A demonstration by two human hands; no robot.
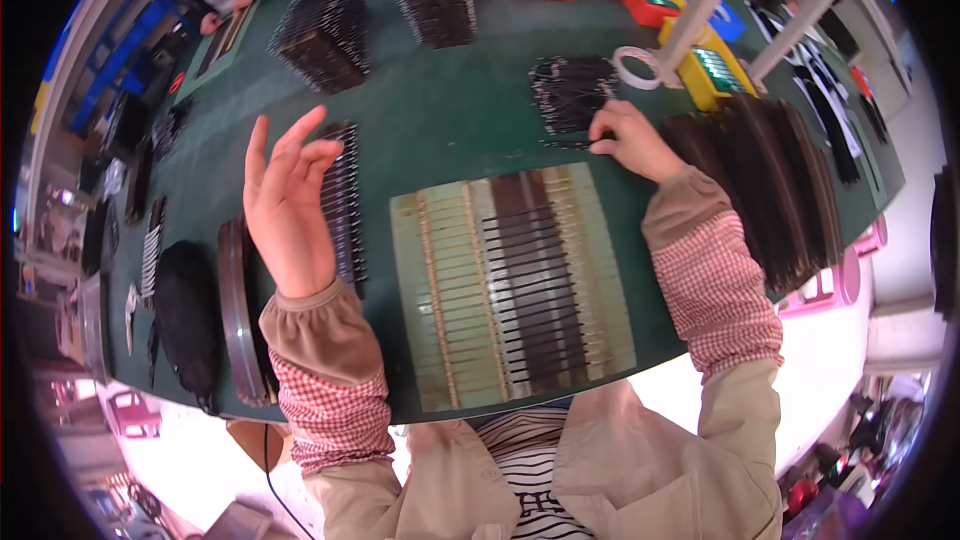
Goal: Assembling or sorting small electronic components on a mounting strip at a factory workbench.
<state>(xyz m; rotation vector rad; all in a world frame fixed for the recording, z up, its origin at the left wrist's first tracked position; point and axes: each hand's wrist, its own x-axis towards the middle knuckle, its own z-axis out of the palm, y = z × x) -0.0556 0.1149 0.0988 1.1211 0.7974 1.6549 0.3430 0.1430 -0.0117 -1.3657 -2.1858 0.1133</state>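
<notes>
My left hand (290, 205) is raised above the left part of the table, fingers spread, holding nothing. Beyond and beside it lies a dark strip (345, 190) edged with a row of thin silvery pins. My right hand (632, 140) pinches a thin black wire-like piece (568, 144) beside a pile of similar black pieces (572, 90) with pale ends. Between my forearms lies a pale green board (402, 270). Across it runs a row of thin parallel pieces, with a dark band (535, 270) over them; neither hand touches the board.
Stacks of dark strips (770, 190) stand to the right, with a yellow bin (702, 65) and tape roll (637, 67) beyond. Two dark stacks (322, 25) rise at the back. A black pouch (187, 315) lies left. Another person's hand (240, 2) is at the far left.
</notes>
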